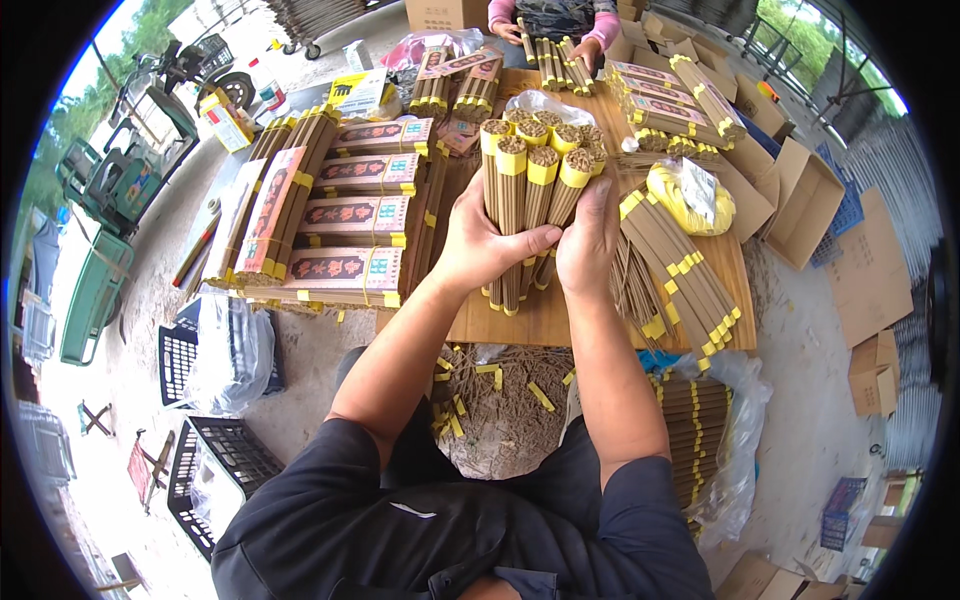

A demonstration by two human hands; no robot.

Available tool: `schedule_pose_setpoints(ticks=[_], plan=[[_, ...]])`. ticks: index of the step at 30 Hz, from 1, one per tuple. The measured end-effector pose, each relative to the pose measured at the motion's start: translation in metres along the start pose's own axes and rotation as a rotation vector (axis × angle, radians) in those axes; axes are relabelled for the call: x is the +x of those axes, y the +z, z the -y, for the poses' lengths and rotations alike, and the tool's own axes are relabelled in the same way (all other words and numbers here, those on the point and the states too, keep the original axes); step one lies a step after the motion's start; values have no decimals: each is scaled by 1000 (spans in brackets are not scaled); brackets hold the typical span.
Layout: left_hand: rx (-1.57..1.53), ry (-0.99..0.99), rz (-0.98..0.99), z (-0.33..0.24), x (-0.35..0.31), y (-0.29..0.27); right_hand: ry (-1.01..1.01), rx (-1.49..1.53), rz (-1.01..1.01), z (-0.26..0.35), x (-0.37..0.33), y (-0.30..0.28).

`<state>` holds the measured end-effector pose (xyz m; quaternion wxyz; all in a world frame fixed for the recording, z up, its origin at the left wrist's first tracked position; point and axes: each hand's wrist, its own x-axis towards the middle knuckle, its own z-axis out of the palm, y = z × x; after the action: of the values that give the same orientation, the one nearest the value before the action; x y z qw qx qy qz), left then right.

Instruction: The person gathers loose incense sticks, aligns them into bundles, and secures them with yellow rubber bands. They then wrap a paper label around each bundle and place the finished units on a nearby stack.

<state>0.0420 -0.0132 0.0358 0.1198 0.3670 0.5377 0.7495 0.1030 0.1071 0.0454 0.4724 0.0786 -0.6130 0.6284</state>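
Observation:
Between my two hands several bundles of brown incense sticks (540, 185) stand upright over the wooden table (500, 325), their ends wrapped in yellow paper bands. My left hand (490, 240) presses the group from the left, its thumb across the front. From the right side my right hand (588, 240) closes on the same bundles. The fingers behind the bundles are hidden. A clear plastic bag (535, 102) lies just beyond them. To the right rest more banded incense bundles (680, 270) and some loose sticks (632, 275).
Stacked packs of incense with printed labels (345, 265) cover the left. A yellow bag (690, 197) and more packs (670, 105) lie at right. Across the table, another person's hands (585, 52) handle bundles. Below are a plastic-lined box of bundles (690, 430) and black crates (225, 470).

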Motion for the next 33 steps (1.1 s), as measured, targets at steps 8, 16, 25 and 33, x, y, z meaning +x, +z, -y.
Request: schedule_pose_setpoints(ticks=[8, 16, 25, 33], plan=[[-32, 44, 112, 22, 1, -9, 71, 23, -31, -3, -3, 0], [135, 63, -47, 33, -3, -8, 37, -118, 5, 1, -10, 2], [-84, 57, -41, 32, -4, 0, -18, -36, -66, -9, -8, -3], [-74, -64, 21, 30, 0, -5, 53, -6, 43, -11, -4, -20]])
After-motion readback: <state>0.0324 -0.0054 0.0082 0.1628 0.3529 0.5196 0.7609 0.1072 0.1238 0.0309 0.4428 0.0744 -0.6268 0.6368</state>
